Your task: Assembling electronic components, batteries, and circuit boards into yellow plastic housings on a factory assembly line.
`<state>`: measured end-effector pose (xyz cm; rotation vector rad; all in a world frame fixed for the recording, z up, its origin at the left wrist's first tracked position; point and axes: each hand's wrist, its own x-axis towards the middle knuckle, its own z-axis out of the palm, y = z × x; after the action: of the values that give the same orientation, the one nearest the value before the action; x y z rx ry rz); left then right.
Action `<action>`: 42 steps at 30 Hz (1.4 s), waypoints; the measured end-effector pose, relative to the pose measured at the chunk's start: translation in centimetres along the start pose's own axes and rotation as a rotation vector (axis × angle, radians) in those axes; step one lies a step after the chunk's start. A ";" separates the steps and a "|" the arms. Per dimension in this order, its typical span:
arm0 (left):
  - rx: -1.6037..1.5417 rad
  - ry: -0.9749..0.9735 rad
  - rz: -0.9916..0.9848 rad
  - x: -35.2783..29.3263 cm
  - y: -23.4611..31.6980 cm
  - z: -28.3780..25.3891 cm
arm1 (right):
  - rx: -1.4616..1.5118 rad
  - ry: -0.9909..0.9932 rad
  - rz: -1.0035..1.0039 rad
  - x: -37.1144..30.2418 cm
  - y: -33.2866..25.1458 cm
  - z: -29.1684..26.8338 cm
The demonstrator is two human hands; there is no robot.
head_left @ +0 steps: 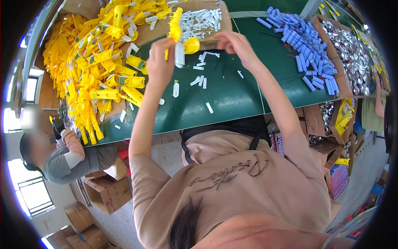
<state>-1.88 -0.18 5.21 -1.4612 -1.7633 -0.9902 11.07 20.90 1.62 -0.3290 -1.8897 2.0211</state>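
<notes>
Over the green table point(232, 93), my left hand point(161, 62) is closed round a yellow plastic housing point(175, 25) with a rounded cup-shaped end. A white plastic piece point(179, 54) hangs at the housing beside my fingers. My right hand point(235, 45) is to the right of it, fingers bent and apart, and nothing shows in them. It is at the near right corner of a cardboard tray point(226, 23) that holds many small white parts point(201, 23). Several white pieces point(199, 81) lie loose on the table between and below my hands.
A large heap of yellow housings point(91, 74) covers the table's left side. Blue wrapped cylindrical cells point(304, 45) with wires are piled at right, beside a carton of shiny silver cups point(346, 54). A person point(66, 157) sits at left; another person's arm point(378, 95) shows far right.
</notes>
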 end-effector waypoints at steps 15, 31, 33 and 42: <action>-0.270 -0.298 -0.533 -3.1 2.5 6.2 | -0.920 0.181 -0.294 1.9 -1.2 2.6; -0.543 -0.315 -0.507 -0.9 4.2 5.8 | -0.116 0.190 -0.366 -4.2 -1.7 0.3; -1.167 -0.290 -0.763 -0.7 5.3 5.4 | 0.039 -0.095 -0.190 -5.4 -3.3 1.2; -1.423 -0.089 -0.986 0.5 9.8 5.6 | -0.200 0.126 -0.187 -7.2 -2.8 1.2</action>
<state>7.58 5.82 4.27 -1.1428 -1.8261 -3.1504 17.45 16.97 4.05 -0.3099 -1.9678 1.6575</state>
